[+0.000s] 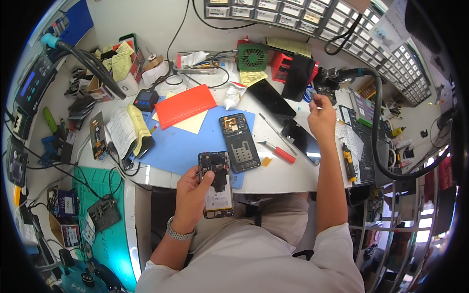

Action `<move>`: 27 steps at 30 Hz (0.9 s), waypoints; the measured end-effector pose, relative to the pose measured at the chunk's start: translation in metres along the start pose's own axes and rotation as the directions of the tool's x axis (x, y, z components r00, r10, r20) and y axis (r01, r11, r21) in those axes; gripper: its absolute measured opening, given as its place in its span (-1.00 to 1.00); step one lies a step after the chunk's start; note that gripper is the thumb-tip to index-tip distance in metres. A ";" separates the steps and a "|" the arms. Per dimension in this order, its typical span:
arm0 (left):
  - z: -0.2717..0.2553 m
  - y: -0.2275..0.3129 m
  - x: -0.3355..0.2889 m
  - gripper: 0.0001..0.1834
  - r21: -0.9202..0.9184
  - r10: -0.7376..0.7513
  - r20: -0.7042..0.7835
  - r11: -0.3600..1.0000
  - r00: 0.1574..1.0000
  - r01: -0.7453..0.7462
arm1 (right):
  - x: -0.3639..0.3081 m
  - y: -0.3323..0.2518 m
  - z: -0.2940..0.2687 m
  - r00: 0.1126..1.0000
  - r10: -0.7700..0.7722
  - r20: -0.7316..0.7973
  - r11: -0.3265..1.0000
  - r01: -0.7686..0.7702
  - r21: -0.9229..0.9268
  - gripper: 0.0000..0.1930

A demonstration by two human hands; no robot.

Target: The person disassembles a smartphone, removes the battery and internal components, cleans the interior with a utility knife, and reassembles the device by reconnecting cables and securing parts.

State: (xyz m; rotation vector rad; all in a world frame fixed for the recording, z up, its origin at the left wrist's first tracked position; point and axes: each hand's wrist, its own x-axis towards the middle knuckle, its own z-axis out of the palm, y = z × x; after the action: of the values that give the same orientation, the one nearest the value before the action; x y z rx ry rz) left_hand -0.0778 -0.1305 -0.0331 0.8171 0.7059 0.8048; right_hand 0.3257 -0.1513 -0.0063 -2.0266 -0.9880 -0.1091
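Observation:
My left hand (191, 193) grips an opened phone (216, 184) with its back off, its circuit board and white battery showing, held just in front of the table edge. My right hand (321, 116) is raised over the right side of the table, fingers pinched together near a black stand (299, 75); whether it holds a small part I cannot tell. On the blue mat (183, 146) lies a detached phone back frame (239, 142). A red-handled screwdriver (278, 152) lies beside it, with a dark phone screen (302, 139) under my right wrist.
A red pad (184, 105) and another black screen (270, 97) lie further back. A green fan (252, 56), parts drawers (312, 14), paper notes and cables crowd the rear. A black hose (377, 132) curves down the right. A green mat (105, 229) sits on the lower left.

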 end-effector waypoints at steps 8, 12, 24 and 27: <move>-0.005 -0.009 0.006 -0.22 0.066 0.056 0.017 0.996 0.998 -0.057 | -0.102 -0.088 0.041 0.997 -0.049 -0.052 0.627 0.071 0.776 -0.41; -0.006 -0.009 0.006 -0.23 0.085 0.065 0.045 0.994 0.997 -0.068 | -0.131 -0.096 0.061 0.991 -0.132 -0.003 0.642 0.088 0.761 -0.38; -0.001 -0.009 0.004 -0.26 0.080 0.069 0.013 0.994 0.998 -0.070 | -0.141 -0.097 0.085 0.969 -0.217 0.119 0.667 0.059 0.743 -0.42; -0.001 -0.009 0.005 -0.27 0.077 0.066 0.012 0.995 0.998 -0.067 | -0.142 -0.099 0.084 0.966 -0.217 0.137 0.681 0.050 0.730 -0.42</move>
State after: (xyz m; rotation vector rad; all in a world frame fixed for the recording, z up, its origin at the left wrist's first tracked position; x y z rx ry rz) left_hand -0.0730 -0.1303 -0.0419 0.9179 0.7077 0.8365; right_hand 0.1389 -0.1442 -0.0519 -1.2359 -1.0911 0.3861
